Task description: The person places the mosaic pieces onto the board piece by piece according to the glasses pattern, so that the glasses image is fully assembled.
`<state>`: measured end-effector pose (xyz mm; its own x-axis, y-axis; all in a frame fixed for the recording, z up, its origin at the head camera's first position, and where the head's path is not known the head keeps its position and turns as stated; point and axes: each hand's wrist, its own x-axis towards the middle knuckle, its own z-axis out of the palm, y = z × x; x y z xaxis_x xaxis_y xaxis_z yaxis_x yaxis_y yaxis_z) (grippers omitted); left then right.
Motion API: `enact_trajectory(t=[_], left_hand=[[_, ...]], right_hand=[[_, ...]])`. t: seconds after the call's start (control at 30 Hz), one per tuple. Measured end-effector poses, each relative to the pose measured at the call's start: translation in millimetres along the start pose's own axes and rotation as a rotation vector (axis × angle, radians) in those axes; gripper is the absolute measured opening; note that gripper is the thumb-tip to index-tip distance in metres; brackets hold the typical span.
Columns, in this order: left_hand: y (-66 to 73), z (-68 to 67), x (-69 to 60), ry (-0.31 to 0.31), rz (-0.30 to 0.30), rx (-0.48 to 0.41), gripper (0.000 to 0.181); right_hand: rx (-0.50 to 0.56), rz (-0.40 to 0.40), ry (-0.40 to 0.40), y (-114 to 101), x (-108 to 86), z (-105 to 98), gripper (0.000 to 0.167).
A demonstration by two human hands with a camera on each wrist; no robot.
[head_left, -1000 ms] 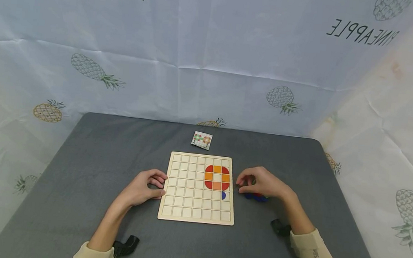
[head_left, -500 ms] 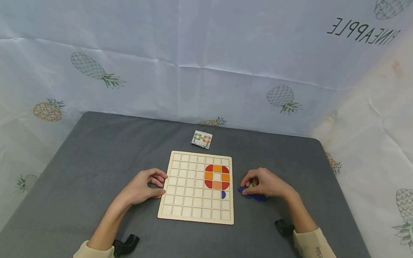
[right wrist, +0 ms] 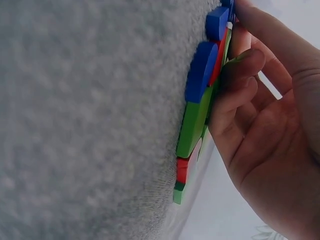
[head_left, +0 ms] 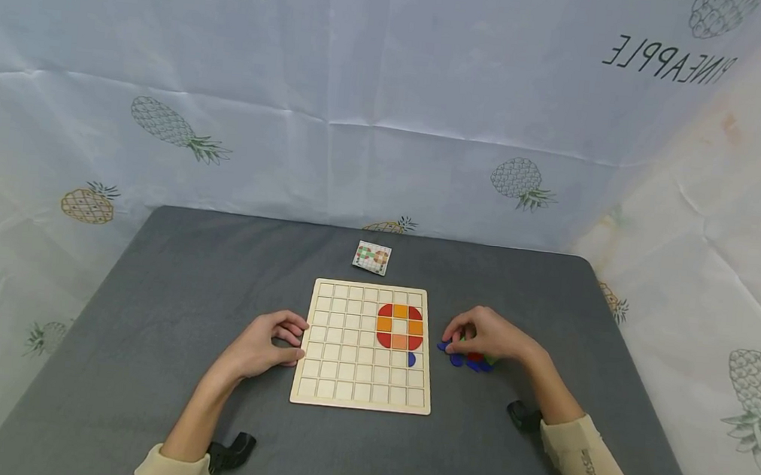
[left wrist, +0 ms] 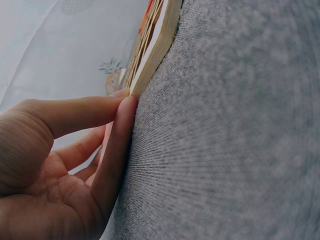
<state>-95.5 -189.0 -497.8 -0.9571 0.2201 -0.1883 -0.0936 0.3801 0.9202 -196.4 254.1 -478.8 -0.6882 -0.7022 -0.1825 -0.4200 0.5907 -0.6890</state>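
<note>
A square wooden grid board (head_left: pixel 341 377) lies on the table between the hands. Red and orange pieces form a ring (head_left: pixel 399 342) at its upper right, and a blue half-round piece (head_left: pixel 411 359) sits just below that. My left hand (head_left: pixel 269 345) rests with thumb and fingertips against the board's left edge; the left wrist view shows the digits touching the board edge (left wrist: pixel 155 55). Right of the board, my right hand (head_left: pixel 490 334) pinches a small blue piece (head_left: pixel 443 345) at its fingertips, partly hidden. Blue, red and green pieces (right wrist: pixel 195 120) lie under and beside this hand.
A small pattern card (head_left: pixel 372 257) lies behind the board. The grey-covered table (head_left: pixel 250 256) ends at a pineapple-print cloth (head_left: pixel 359 175) at the back. Black straps with mounts (head_left: pixel 233 451) sit at both wrists.
My right hand has shifted slightly right, away from the board, and more of the loose blue, red and green pieces show beneath it. The left hand and board stay put.
</note>
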Motion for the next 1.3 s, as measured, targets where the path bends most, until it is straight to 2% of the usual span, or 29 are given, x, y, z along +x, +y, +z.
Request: enact_trajectory(t=[0.4,0.8,1.0,1.17,1.3], left_hand=[[1.5,0.7,-0.7,0.015,-0.025,-0.001,0.045],[0.8,0.9,0.2,0.008,-0.018,-0.004,0.045],[1.3,1.5,1.0,0.014,-0.024,0.002,0.045],[1.4,1.1,1.0,0.010,-0.015,-0.003,0.045],[0.9,0.6,0.5,0.006,-0.005,0.002,0.045]], right_hand=[[0.067,-0.018,-0.051,12,10.4,-2,0.014],[0.043,-0.041,-0.077,11,12.0,-5,0.011],[0.068,-0.060,-0.080,12,10.9,-6,0.011],[0.090,-0.097,-0.083,7,9.3,-5,0.010],[0.088,-0.135,-0.105,-6,10.3,1,0.011]])
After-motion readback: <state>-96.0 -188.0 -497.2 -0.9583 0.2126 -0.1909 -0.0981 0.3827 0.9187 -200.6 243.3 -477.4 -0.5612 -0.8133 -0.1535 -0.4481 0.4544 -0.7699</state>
